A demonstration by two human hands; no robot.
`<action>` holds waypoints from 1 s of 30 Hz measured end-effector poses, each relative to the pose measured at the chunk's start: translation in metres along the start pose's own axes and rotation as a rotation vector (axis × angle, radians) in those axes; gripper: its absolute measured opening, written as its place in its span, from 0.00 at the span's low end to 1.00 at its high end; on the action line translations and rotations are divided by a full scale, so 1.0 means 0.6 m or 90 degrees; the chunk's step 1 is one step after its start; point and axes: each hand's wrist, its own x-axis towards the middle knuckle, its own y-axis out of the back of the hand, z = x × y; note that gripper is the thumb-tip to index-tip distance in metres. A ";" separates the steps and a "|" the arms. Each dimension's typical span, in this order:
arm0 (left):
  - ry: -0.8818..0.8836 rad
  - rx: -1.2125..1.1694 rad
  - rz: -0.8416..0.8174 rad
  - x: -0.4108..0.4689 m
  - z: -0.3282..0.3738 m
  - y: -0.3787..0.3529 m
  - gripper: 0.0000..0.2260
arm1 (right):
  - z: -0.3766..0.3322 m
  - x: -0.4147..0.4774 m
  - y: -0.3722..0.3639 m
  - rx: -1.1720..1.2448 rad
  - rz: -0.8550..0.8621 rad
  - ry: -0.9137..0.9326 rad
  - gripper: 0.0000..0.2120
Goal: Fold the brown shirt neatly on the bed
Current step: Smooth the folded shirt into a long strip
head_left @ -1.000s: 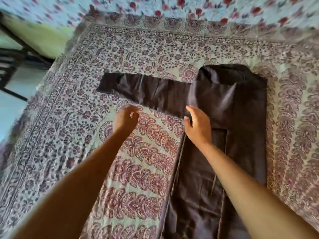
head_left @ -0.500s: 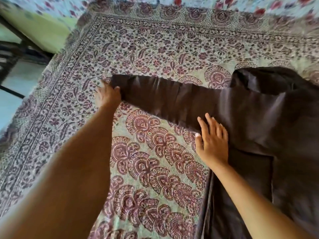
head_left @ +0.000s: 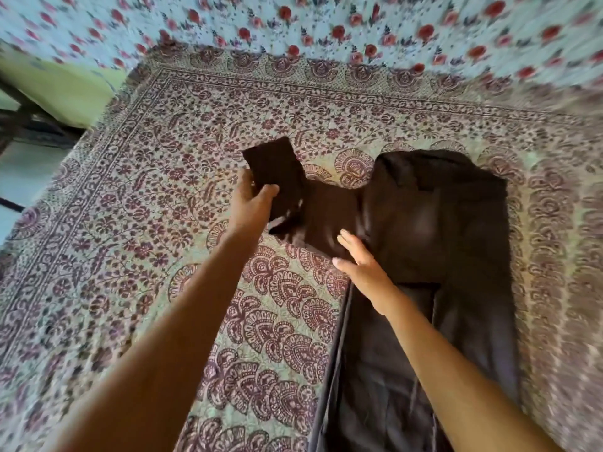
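Two hands, left hand [head_left: 253, 203] gripping one brown shirt [head_left: 434, 230] sleeve, right hand [head_left: 360, 264] flat

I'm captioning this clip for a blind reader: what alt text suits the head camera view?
A person's left hand grips the sleeve of a brown shirt near its end, the sleeve bent upward, while the right hand presses flat where sleeve meets body. The shirt lies on a maroon paisley bedcover, with a rose-print sheet beyond.
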 end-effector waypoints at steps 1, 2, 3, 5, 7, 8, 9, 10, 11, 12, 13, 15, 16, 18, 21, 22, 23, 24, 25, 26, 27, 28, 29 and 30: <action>-0.037 -0.010 -0.067 -0.044 0.012 -0.019 0.13 | 0.001 -0.024 0.006 0.089 0.033 -0.011 0.26; -0.073 -0.008 -0.140 -0.087 0.020 -0.034 0.13 | 0.003 -0.050 0.015 0.145 0.074 -0.021 0.23; -0.094 0.015 -0.213 -0.126 0.022 -0.046 0.15 | 0.007 -0.072 0.023 0.189 0.117 -0.028 0.21; -0.103 0.059 -0.356 -0.204 0.021 -0.069 0.17 | 0.018 -0.129 0.046 0.225 0.182 -0.059 0.17; -0.101 0.115 -0.459 -0.279 0.013 -0.085 0.15 | 0.042 -0.200 0.074 0.178 0.230 -0.092 0.18; -0.110 0.150 -0.501 -0.312 0.007 -0.088 0.14 | 0.057 -0.234 0.085 0.166 0.242 -0.106 0.19; -0.126 0.184 -0.550 -0.347 -0.001 -0.092 0.12 | 0.074 -0.267 0.097 0.177 0.223 -0.114 0.20; -0.136 0.221 -0.606 -0.383 -0.008 -0.093 0.11 | 0.089 -0.292 0.107 0.246 0.168 -0.114 0.19; -0.128 0.270 -0.667 -0.419 -0.016 -0.095 0.10 | 0.103 -0.309 0.116 0.354 0.132 -0.113 0.19; -0.130 0.334 -0.730 -0.453 -0.023 -0.097 0.09 | 0.108 -0.320 0.126 0.465 0.135 -0.113 0.22; -0.139 0.420 -0.782 -0.479 -0.040 -0.098 0.10 | 0.114 -0.318 0.134 0.519 0.179 -0.143 0.25; -0.111 0.656 -0.860 -0.531 -0.074 -0.096 0.16 | 0.129 -0.331 0.137 0.491 0.249 -0.241 0.31; -0.068 0.737 -0.884 -0.556 -0.090 -0.092 0.16 | 0.140 -0.347 0.131 0.440 0.261 -0.282 0.31; -0.018 0.776 -0.878 -0.598 -0.120 -0.082 0.16 | 0.170 -0.373 0.123 0.325 0.273 -0.287 0.23; 0.028 0.781 -0.797 -0.639 -0.147 -0.066 0.19 | 0.210 -0.399 0.117 0.274 0.254 -0.280 0.07; 0.030 0.779 -0.774 -0.648 -0.155 -0.062 0.20 | 0.212 -0.405 0.115 0.278 0.254 -0.276 0.05; 0.020 0.779 -0.768 -0.655 -0.163 -0.059 0.21 | 0.216 -0.405 0.114 0.280 0.266 -0.274 0.07; 0.006 0.783 -0.791 -0.662 -0.169 -0.057 0.23 | 0.220 -0.407 0.112 0.282 0.279 -0.273 0.10; 0.005 0.790 -0.834 -0.668 -0.171 -0.055 0.25 | 0.227 -0.405 0.111 0.276 0.298 -0.273 0.16; 0.027 0.788 -0.880 -0.673 -0.172 -0.052 0.28 | 0.229 -0.404 0.110 0.263 0.319 -0.270 0.21; 0.069 0.765 -0.900 -0.677 -0.172 -0.048 0.29 | 0.227 -0.404 0.110 0.246 0.340 -0.265 0.23; 0.112 0.719 -0.874 -0.679 -0.171 -0.046 0.27 | 0.221 -0.404 0.111 0.224 0.363 -0.258 0.23; 0.138 0.673 -0.789 -0.684 -0.173 -0.043 0.23 | 0.220 -0.404 0.113 0.216 0.379 -0.248 0.23; 0.139 0.646 -0.661 -0.687 -0.172 -0.043 0.19 | 0.216 -0.402 0.116 0.207 0.388 -0.237 0.22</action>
